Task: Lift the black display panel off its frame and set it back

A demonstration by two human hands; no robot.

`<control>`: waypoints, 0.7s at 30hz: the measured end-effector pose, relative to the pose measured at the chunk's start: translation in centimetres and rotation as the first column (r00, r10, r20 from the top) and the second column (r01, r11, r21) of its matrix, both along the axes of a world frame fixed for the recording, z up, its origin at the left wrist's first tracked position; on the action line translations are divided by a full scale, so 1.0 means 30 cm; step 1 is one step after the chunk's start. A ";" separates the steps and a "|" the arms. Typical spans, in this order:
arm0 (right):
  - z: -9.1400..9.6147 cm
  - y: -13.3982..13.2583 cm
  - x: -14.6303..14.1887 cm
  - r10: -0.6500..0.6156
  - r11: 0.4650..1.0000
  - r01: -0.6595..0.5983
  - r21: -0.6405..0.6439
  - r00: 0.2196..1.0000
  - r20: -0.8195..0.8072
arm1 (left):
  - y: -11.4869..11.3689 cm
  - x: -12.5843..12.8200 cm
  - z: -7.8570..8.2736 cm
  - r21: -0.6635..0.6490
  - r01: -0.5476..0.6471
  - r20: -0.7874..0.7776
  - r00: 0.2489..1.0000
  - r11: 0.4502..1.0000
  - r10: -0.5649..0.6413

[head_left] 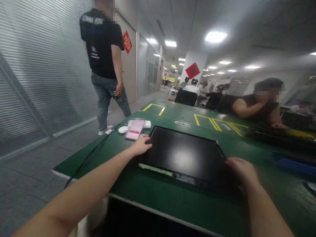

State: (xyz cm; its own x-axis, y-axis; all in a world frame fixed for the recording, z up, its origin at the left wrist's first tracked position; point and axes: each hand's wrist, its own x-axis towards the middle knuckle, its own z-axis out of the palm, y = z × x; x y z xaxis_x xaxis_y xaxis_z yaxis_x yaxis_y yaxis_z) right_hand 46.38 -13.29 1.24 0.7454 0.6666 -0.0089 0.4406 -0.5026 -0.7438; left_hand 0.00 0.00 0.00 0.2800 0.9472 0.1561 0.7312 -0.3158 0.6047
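The surface (133,192) was green, its pale near edge crossing below the person's arms. Just in from that edge lay a black panel (185,148), screen side up, with a narrow green strip (155,169) along the left part of its near side. Whether it lay quite flat or was slightly raised, I could not tell. The right hand (243,168) had its bent fingers against the panel's right side; blur and shade hid whether it gripped or merely touched. The left hand (142,144) grasped the opposite side, thumb over the rim.

A dark cable (86,158) ran over the left edge of the surface, near its left corner. Between that edge and the panel lay a phone (133,133) (its upper part blurred out), with a rounded white object (121,130) just beside it. Toward the right edge sat something blue (296,165), too smeared to name. Yellow tape (161,111) marked outlines near the far edge.

Past the left edge stood a person in a black shirt (102,49); another person (261,107) leaned in at the far right. Beyond the far edge were a black chair (185,97) and a red diamond (193,70) on a pillar.
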 end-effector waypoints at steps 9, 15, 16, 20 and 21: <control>-0.033 0.002 0.046 0.009 1.000 -0.009 -0.022 1.000 -0.024 | 0.004 0.006 -0.015 0.001 -0.018 0.083 0.996 1.000 0.018; -0.041 0.010 0.060 0.013 1.000 -0.013 -0.021 1.000 0.000 | 0.000 0.003 -0.009 -0.002 0.001 0.029 1.000 1.000 0.000; -0.041 0.011 0.060 0.008 1.000 -0.008 -0.022 1.000 -0.009 | 0.000 0.003 -0.010 -0.002 0.004 0.024 1.000 1.000 -0.004; -0.033 0.008 0.050 -0.005 1.000 0.005 -0.021 1.000 -0.019 | 0.003 0.000 -0.013 0.015 0.017 0.012 1.000 1.000 -0.017; -0.030 0.007 0.046 -0.008 1.000 0.008 -0.018 1.000 -0.015 | 0.004 0.000 -0.014 0.022 0.021 0.010 1.000 1.000 -0.021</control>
